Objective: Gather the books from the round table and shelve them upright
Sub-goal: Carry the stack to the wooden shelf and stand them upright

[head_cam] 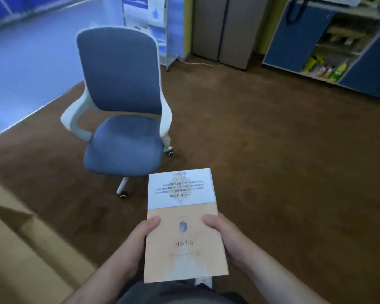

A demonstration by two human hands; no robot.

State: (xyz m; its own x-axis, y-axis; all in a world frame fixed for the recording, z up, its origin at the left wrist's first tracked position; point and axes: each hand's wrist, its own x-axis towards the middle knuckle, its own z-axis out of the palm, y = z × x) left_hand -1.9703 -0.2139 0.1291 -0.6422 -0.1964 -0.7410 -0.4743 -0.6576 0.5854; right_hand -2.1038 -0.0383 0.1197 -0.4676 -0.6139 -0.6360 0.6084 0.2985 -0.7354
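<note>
I hold a stack of books flat in front of my body, above the brown floor. The top one has an orange cover with a white band at its far end and printed text facing away from me. My left hand grips the left edge, thumb on the cover. My right hand grips the right edge the same way. A white corner of a lower book shows under the near edge. The round table is not in view.
A blue office chair with white arms and castors stands just ahead on the left. A blue and white shelf unit with packets lines the far right wall. Grey cabinet doors are straight ahead. A tan surface lies at my left.
</note>
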